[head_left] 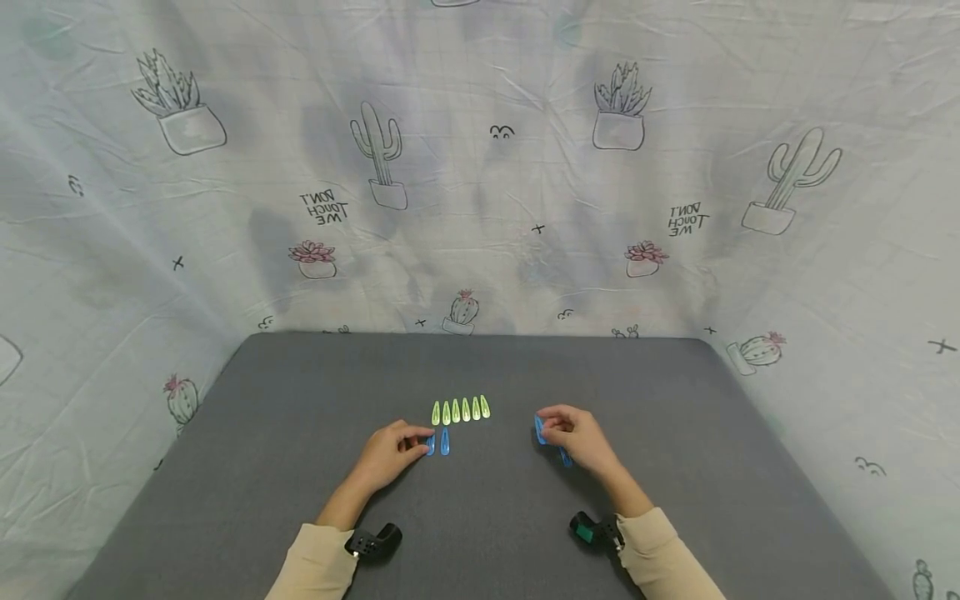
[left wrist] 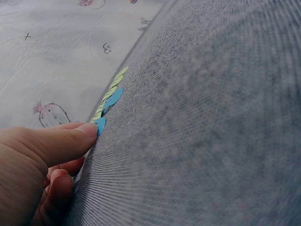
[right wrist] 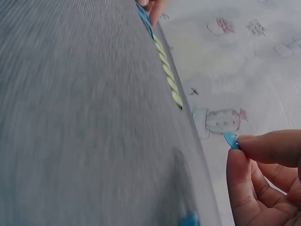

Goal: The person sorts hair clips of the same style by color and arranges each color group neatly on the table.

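Six or so lime-green snap hair clips (head_left: 456, 411), several in all, stand side by side in a row on the grey table. Below the row's left end lies a blue hair clip (head_left: 446, 442). Just left of it, my left hand (head_left: 392, 452) pinches another blue hair clip (left wrist: 100, 125) between thumb and fingers, down at the cloth. Off to the right, my right hand (head_left: 576, 435) holds a blue hair clip (right wrist: 231, 139) by thumb and fingertip, raised over the table. One more blue hair clip (head_left: 566, 457) lies beneath that hand, partly covered by it in the head view.
A dark grey cloth-covered table (head_left: 480, 525) spreads under both arms. Behind and beside it hangs a pale curtain (head_left: 480, 183) printed with cacti. Each wrist wears a black camera band, one at the left wrist (head_left: 372, 543) and one at the right (head_left: 596, 531).
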